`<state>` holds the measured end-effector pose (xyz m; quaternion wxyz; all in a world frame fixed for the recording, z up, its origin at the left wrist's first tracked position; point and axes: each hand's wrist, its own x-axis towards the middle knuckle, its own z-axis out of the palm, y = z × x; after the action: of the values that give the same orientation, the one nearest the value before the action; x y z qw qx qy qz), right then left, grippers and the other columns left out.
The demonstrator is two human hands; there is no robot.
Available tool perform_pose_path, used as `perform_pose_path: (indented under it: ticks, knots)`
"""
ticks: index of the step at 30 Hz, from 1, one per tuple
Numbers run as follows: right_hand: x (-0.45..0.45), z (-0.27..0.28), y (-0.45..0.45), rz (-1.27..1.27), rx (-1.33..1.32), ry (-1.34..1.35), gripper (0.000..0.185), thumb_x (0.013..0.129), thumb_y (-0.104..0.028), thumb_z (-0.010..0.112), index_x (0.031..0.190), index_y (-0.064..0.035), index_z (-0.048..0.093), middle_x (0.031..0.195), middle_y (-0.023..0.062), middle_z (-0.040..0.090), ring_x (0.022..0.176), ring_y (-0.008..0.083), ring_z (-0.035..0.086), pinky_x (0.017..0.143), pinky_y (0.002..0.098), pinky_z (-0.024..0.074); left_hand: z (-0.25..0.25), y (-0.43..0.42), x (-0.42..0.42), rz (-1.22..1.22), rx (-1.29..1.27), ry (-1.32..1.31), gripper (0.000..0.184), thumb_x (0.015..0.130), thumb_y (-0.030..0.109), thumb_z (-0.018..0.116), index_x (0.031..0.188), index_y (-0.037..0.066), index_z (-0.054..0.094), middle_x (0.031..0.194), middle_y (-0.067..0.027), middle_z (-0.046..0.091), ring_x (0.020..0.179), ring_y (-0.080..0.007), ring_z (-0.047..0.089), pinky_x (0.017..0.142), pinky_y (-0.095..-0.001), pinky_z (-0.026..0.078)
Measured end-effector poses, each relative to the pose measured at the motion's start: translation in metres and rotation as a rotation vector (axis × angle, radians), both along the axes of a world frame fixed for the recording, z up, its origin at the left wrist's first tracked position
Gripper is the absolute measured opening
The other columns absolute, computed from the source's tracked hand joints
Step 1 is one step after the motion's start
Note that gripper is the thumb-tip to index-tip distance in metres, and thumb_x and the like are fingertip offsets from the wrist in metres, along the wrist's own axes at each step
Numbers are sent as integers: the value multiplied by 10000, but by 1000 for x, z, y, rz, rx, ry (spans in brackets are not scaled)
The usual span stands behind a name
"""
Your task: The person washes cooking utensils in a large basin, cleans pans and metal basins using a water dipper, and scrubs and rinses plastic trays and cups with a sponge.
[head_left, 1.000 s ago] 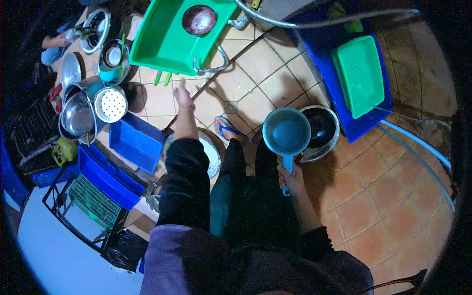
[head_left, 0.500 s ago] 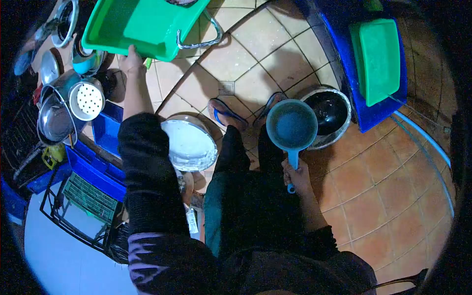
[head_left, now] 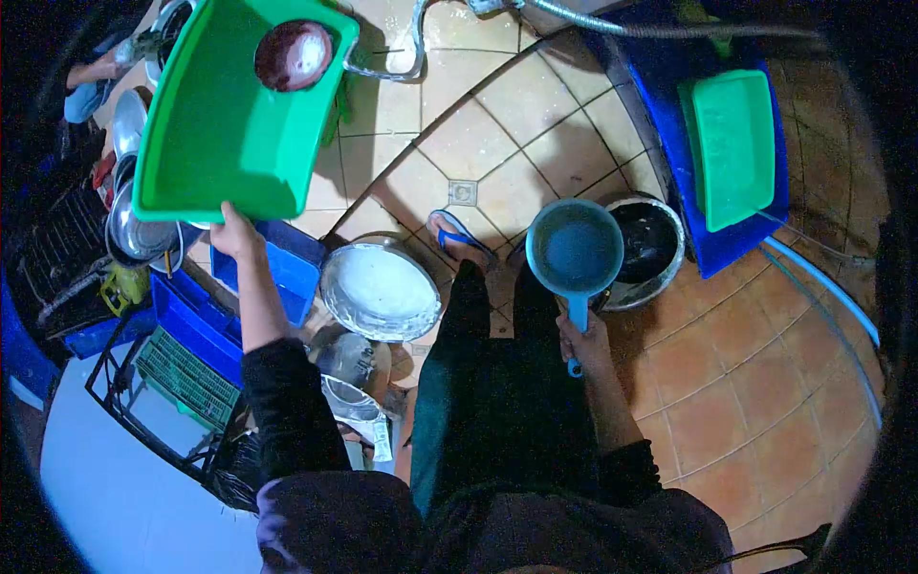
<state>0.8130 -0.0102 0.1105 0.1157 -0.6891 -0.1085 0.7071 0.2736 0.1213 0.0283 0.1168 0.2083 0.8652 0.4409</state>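
My left hand (head_left: pixel 237 235) grips the near rim of a large green plastic basin (head_left: pixel 215 143), its fingers partly hidden under the edge. Inside the basin, toward its far end, lies a dark red bowl (head_left: pixel 273 57) with a bright white patch. My right hand (head_left: pixel 583 342) is closed around the handle of a blue water dipper (head_left: pixel 575 247), held level in front of my legs. The dipper overlaps a round, pale-rimmed tub with a dark inside (head_left: pixel 660 239) on the floor. I cannot make out whether the dipper holds water.
A wide white-coated bowl (head_left: pixel 381 287) stands left of my feet, near a blue crate (head_left: pixel 287 277) and metal pots (head_left: pixel 143 230). On the right, a green tub (head_left: pixel 734 143) sits on a blue one (head_left: pixel 712 251), beside a blue hose (head_left: pixel 827 282). Another person's hand (head_left: pixel 100 69) shows upper left.
The green basin has come down and left in view with my left hand, showing more of the red bowl. A hose now appears at the top. My right hand still holds the dipper.
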Motion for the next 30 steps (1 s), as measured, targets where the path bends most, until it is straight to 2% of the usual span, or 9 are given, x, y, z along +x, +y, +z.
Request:
perform_pose_path:
  ticks: [2,4,8,14,16,18,22,24,30]
  knots:
    - [0,-2,3,-2,39,22,141,828,-145,587,839,-53,481,555,3,452,367,72,410,316,213,337,19,-21,23,213,57,-121,251,800,93,533,1010,-42,553,928,-86,595,790,-176,575,659,-314,479]
    - [2,0,4,-12,1,10,147,825,-171,599,831,-63,500,545,-1,482,384,87,453,350,235,382,19,-61,22,158,197,-225,261,804,113,532,1018,-35,543,931,-81,587,770,-179,577,663,-314,483]
    - [6,6,8,71,-16,-19,139,827,-176,595,832,-71,503,543,-1,480,394,86,454,352,234,379,23,-144,27,205,-5,-316,267,826,102,502,1060,-25,518,963,-97,577,825,-190,571,690,-310,480]
    - [11,9,5,113,-37,-18,127,834,-171,583,854,-68,511,556,-7,479,413,79,447,362,231,375,47,-203,100,101,-16,-517,181,834,44,489,1001,-14,531,953,-73,574,815,-166,555,706,-298,464]
    - [9,13,7,47,-48,-8,131,834,-166,582,863,-63,506,565,-8,474,410,80,441,363,233,377,14,-232,101,213,-237,-637,162,833,54,507,979,-2,549,918,-64,586,800,-161,554,703,-302,457]
    - [12,12,4,58,-38,-3,135,834,-164,581,864,-59,502,567,-7,471,409,80,439,363,234,379,-11,-226,129,-3,-183,-583,127,832,63,513,936,5,556,829,-48,584,679,-137,542,588,-282,450]
    - [21,8,-2,66,-33,-27,137,835,-159,577,851,-54,491,564,-5,462,408,84,437,364,236,383,-53,-181,175,86,-241,-837,112,829,83,532,905,4,560,707,-16,534,485,-84,446,398,-249,360]
    - [26,3,-4,70,-23,-51,140,833,-159,580,843,-55,488,565,-2,464,407,86,440,362,235,383,-78,-164,187,48,-199,-941,126,830,89,535,909,-4,562,743,-32,562,543,-106,498,449,-260,403]
    - [23,6,3,58,-67,-87,151,825,-166,589,824,-60,482,537,-1,448,381,88,424,346,230,361,-134,-90,195,-102,-259,-775,220,804,74,537,955,-86,555,849,-93,607,683,-171,567,616,-293,460]
